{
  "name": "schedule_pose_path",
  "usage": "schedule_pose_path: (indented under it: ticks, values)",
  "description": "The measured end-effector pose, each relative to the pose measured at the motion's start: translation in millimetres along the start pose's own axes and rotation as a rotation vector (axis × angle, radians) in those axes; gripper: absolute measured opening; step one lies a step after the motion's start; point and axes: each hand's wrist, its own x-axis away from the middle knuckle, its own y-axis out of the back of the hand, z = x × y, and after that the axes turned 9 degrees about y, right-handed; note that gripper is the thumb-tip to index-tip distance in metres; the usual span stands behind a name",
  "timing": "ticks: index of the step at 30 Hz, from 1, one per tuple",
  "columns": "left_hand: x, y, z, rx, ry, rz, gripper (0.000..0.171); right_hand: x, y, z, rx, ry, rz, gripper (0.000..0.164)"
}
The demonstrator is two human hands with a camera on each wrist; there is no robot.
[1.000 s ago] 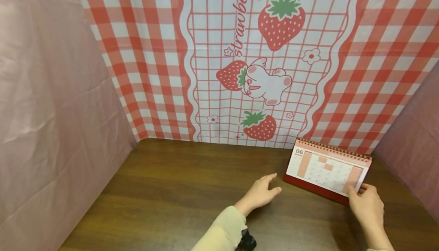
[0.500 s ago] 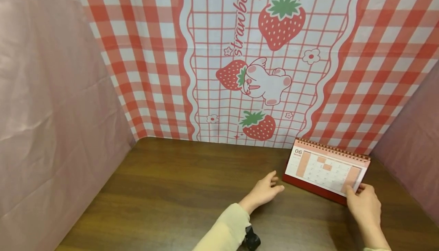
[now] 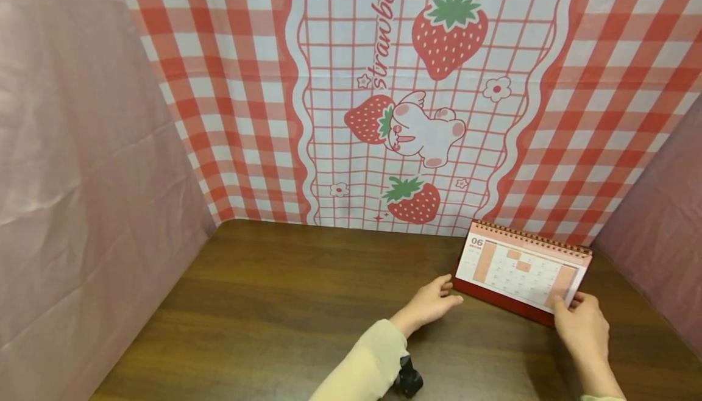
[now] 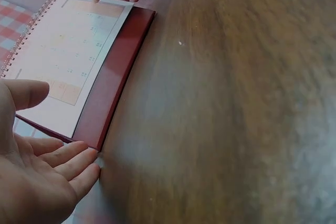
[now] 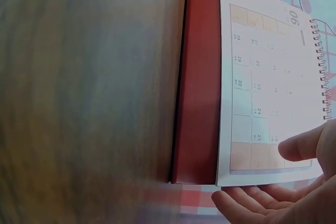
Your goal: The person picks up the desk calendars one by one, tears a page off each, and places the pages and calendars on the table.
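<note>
A desk calendar (image 3: 518,270) with a spiral top edge and a dark red base stands tilted back at the table's far right, its page marked 06. My right hand (image 3: 584,328) grips its right edge, thumb (image 5: 300,148) over the page and fingers along the side, partly behind it. At the opposite side is my left hand (image 3: 429,305), palm turned toward the calendar and thumb spread away from extended fingers. In the left wrist view those fingertips (image 4: 90,156) lie right at the base's lower left corner.
The brown wooden table (image 3: 285,309) extends left and toward the front. Behind it hangs a strawberry-print checked cloth (image 3: 263,114), close to the calendar's back. Pink cloth (image 3: 99,175) hangs along both sides. A black wrist device (image 3: 408,376) sits at my left cuff.
My left hand has moved right, up to the calendar's lower left corner. My right hand keeps its place at the right edge, and the calendar has hardly shifted.
</note>
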Motion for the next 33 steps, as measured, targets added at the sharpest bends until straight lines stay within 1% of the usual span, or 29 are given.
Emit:
schedule_pose_path:
  ticks: [9, 13, 18, 21, 26, 29, 33]
  values:
    - [-5.9, -1.6, -4.5, -0.061, -0.044, 0.013, 0.058, -0.9, 0.3, -0.7, 0.014, 0.008, 0.019, 0.053]
    - [-8.7, -2.2, -6.2, -0.08, -0.057, -0.009, 0.057, -0.3, 0.8, -1.7, 0.013, 0.01, 0.014, 0.051]
    - [-12.7, -2.7, -9.5, -0.06, -0.041, -0.039, 0.057, -0.4, 0.8, -2.9, 0.006, 0.011, 0.011, 0.051]
    - [-14.4, -2.9, -11.4, -0.103, -0.038, -0.051, 0.056, -0.8, 0.3, -3.6, 0.004, 0.009, 0.013, 0.051]
    - [-16.0, -3.8, -13.7, -0.212, -0.079, -0.078, 0.058, -1.4, -0.3, -4.2, 0.008, 0.004, 0.019, 0.052]
    - [-16.2, -4.8, -14.9, -0.224, -0.093, -0.075, 0.059, -1.1, -0.5, -4.6, 0.009, 0.006, 0.014, 0.051]
    - [-16.2, -6.4, -16.3, -0.211, -0.082, -0.067, 0.06, -0.4, -0.7, -4.9, 0.007, 0.011, -0.001, 0.049]
